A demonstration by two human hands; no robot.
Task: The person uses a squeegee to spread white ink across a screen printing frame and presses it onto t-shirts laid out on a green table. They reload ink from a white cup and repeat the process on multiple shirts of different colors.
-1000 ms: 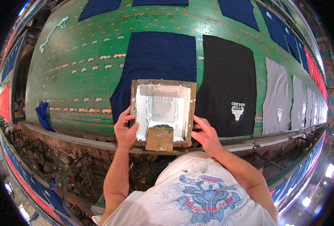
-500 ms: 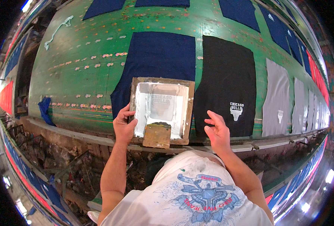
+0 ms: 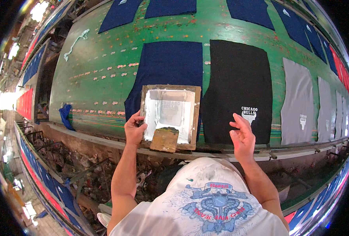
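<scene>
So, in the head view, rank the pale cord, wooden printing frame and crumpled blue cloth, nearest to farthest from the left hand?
1. Wooden printing frame: touching the left hand, to its right.
2. Crumpled blue cloth: to its left.
3. Pale cord: upper left.

The wooden frame (image 3: 197, 104), white-smeared inside, is lying over the navy cloth (image 3: 172, 63); the brown block (image 3: 164, 140) is resting across the frame's near edge.
</scene>
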